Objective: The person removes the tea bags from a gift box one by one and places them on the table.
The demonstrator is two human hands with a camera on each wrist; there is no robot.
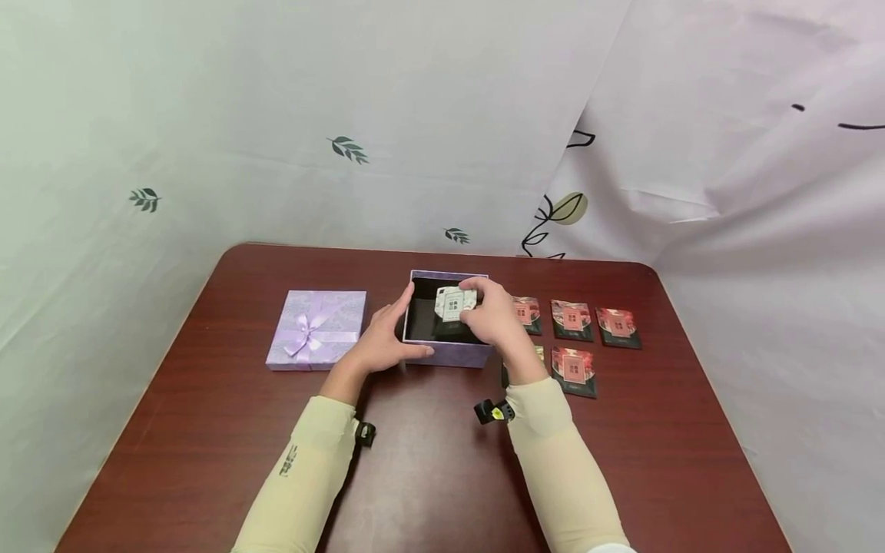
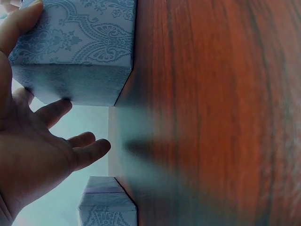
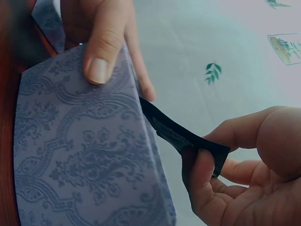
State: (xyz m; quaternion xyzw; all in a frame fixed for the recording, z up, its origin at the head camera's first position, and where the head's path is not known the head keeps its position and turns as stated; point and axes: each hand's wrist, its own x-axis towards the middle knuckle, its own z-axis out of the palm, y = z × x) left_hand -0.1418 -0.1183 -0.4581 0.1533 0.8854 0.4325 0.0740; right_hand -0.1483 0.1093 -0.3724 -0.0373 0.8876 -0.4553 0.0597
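Near the table's back stands an uncovered lilac patterned box (image 1: 448, 354) with a dark inside. My left hand (image 1: 382, 338) rests on its left front corner: the thumb presses the front wall, and other fingers touch the left side. In the left wrist view, the last two fingers are apart from the box. My right hand (image 1: 489, 311) pinches a tea sachet (image 1: 452, 304), white on top and dark below, over the box's opening. The right wrist view shows the bent dark back of the sachet (image 3: 171, 132) between thumb and fingers, one end behind the box rim.
Left of the box lies its lilac lid (image 1: 336, 312) with a ribbon bow. Several red-and-dark sachets (image 1: 572, 319) lie to the right. Another sachet (image 1: 540, 352) is mostly hidden under the right wrist. A pale printed cloth (image 1: 415, 115) hangs behind the brown table (image 1: 422, 476).
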